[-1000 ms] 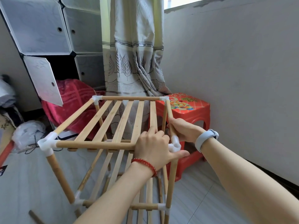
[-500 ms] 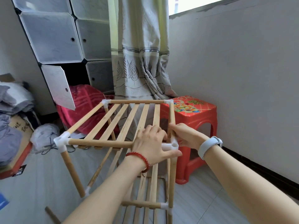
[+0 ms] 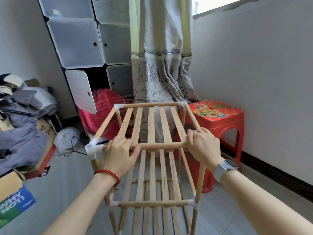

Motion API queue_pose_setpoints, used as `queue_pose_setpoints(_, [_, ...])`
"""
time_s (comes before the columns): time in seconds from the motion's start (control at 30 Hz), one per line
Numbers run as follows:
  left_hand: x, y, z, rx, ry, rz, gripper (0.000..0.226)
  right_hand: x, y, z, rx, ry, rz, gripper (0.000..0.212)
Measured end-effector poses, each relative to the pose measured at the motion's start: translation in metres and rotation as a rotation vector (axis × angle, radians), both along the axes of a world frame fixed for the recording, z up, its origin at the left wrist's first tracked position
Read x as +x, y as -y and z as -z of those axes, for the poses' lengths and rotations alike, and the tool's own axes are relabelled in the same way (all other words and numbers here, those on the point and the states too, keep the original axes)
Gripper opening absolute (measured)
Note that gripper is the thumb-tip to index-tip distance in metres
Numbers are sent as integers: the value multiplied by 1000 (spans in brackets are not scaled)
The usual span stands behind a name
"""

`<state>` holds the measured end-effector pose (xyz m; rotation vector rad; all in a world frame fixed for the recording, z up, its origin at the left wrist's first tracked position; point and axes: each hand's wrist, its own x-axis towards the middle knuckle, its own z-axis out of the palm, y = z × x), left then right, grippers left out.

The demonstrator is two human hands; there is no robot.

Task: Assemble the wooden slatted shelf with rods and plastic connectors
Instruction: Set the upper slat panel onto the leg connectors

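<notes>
Head view, shelf: wooden slatted shelf (image 3: 152, 126) stands upright on the grey floor (image 3: 67, 180), top tier level, a lower tier visible beneath it
Head view, top tier: five slats run from the near rod (image 3: 159, 146) to the far rod at the back edge; white plastic connectors at the corners, the near-left connector (image 3: 91, 148) in plain sight
Head view, left hand: left hand (image 3: 118, 156) at the near edge of the top tier, left part; fingers curled over the near rod, thumb lying along it; red bead bracelet (image 3: 108, 174) on the wrist
Head view, right hand: right hand (image 3: 203, 146) at the near-right corner of the top tier; fingers curled down over the corner, covering the connector there; grey watch (image 3: 223, 168) on the wrist
Head view, lower tier: near rod with white connectors at both ends; the right leg rises from it to the covered corner
Head view, surroundings: red plastic stool (image 3: 218, 119) just beside the shelf's right side, against the wall; curtain (image 3: 160, 56) behind the far edge; red blanket (image 3: 101, 114) and cube cabinet (image 3: 81, 43) behind left; pile of grey clothes (image 3: 22, 119) on a cardboard box at far left
</notes>
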<state>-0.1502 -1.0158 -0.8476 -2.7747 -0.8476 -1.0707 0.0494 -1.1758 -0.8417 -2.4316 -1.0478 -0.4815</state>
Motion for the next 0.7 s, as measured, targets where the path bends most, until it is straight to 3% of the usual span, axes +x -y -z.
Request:
queue_pose_setpoints(0.1, [1, -6, 2, 36, 15, -20, 45, 12, -15, -8, -63, 78, -36, 61])
queue_pose_setpoints(0.2, [-9, -27, -5, 16, -8, -203, 46, 8, -43, -12, -154, 138, -22, 45])
queue_pose_setpoints(0.33, [-24, -55, -8, -73, 23, -330, 63, 0, -63, -9, -25, 241, -52, 54])
queue_pose_setpoints(0.47, [-24, -45, 5, 85, 221, -298, 46, 3, -59, 4, 101, 317, -45, 50])
queue_pose_setpoints(0.7, [-6, -65, 20, 222, 197, -298, 44, 21, -72, 28, 225, 407, 35, 44])
